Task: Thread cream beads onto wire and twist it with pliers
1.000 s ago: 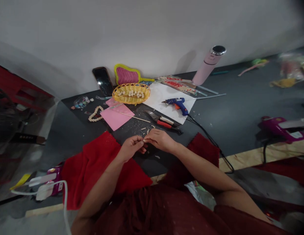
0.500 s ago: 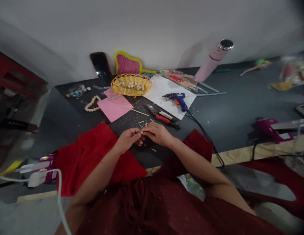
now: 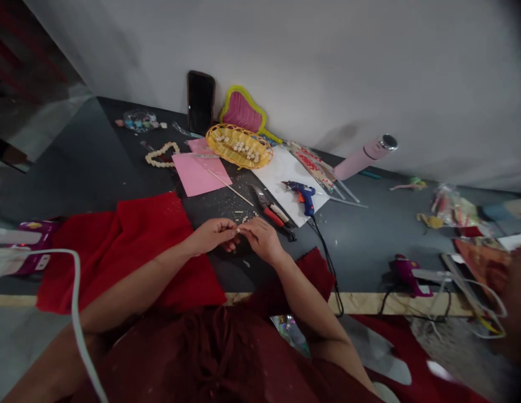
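Note:
My left hand [image 3: 216, 234] and my right hand [image 3: 260, 236] meet over the dark table, fingertips pinched together on a tiny pale piece [image 3: 238, 230]. It is too small for me to tell its exact kind. Just beyond the fingers lie small pale stick bits [image 3: 245, 215] and crumbs. Red-handled pliers [image 3: 271, 210] rest to the upper right of my hands. A thin wooden stick [image 3: 231, 187] slants across pink paper [image 3: 201, 174]. Behind, a yellow woven basket [image 3: 216, 150] holds several small whitish pieces [image 3: 247, 150].
A blue glue gun [image 3: 305, 196] lies on white paper [image 3: 277, 173], its cord trailing to the front edge. Red cloth [image 3: 130, 252] covers the left front. A pink flask [image 3: 365, 157], a phone [image 3: 200, 102] and a yellow-rimmed fan [image 3: 243, 112] stand along the wall. A heart-shaped beige frame [image 3: 159, 157] lies left.
The camera view has turned, bringing more of the table's right end into sight, with part of another person at the edge. Both hands keep their pinch on the tiny piece.

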### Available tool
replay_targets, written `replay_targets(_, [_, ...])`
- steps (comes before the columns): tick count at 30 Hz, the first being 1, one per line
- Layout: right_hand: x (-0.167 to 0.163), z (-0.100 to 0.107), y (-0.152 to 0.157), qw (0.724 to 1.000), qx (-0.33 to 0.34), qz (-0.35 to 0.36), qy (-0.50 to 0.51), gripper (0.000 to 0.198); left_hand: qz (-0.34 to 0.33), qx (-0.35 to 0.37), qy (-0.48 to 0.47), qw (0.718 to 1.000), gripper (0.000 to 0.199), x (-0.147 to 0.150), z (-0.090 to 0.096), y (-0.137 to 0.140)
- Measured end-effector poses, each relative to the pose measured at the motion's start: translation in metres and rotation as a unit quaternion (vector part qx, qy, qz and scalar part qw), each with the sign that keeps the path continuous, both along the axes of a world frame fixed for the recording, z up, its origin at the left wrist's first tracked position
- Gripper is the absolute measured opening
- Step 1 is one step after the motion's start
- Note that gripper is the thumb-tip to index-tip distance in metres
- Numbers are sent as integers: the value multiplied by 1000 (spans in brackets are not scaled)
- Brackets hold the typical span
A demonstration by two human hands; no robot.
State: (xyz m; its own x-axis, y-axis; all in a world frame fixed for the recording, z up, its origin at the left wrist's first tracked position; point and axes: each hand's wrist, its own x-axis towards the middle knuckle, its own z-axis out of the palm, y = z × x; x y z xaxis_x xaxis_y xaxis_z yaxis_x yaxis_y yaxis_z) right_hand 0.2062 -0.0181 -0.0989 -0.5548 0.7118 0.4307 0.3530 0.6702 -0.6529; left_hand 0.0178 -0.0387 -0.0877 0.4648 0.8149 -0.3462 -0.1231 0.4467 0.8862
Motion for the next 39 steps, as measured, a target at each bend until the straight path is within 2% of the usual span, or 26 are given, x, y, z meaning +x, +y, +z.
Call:
replay_targets(7, [3,7,-2,994,-93,-49,14,15,17,42,23,999,17,1,-5,-1])
replay_targets(12, [1,15,-3,989,-141,-35,-32,16,-4,89,80,993,18,1,-8,-2])
replay_targets(19, [1,13,-5,986,-155,-36,-54,15,-25,168,153,974,16,2,-14,-2])
replay_targets(28, [0,16,-6,968,-239,-71,-9,20,27,137,135,981,20,6,-12,-4])
replay_targets(39, [-2,13,-6,970,-228,-80,-10,21,50,171,164,970,19,6,-12,-5])
